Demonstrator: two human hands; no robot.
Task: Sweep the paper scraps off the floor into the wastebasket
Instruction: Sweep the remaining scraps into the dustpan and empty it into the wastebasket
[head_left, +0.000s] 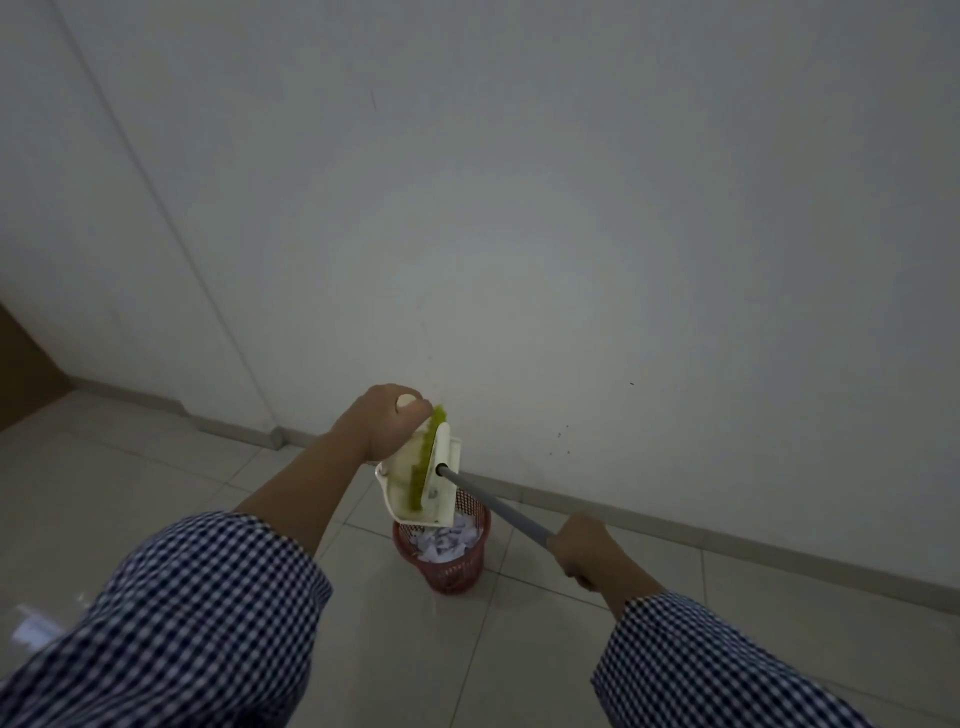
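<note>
A red mesh wastebasket (451, 566) stands on the tiled floor near the wall, with white paper scraps (447, 540) inside it. My left hand (387, 423) grips the top of a cream dustpan (402, 493), which is tilted steeply over the basket's rim. A broom head (439, 467) with green bristles presses against the inside of the dustpan. Its grey handle (498, 506) runs down to the right into my right hand (582, 545), which is closed around it.
A white wall with a grey skirting board (727, 535) runs right behind the basket. A cable duct (156, 208) runs diagonally up the wall at the left. A pale blurred object (34, 626) lies on the floor at the far left.
</note>
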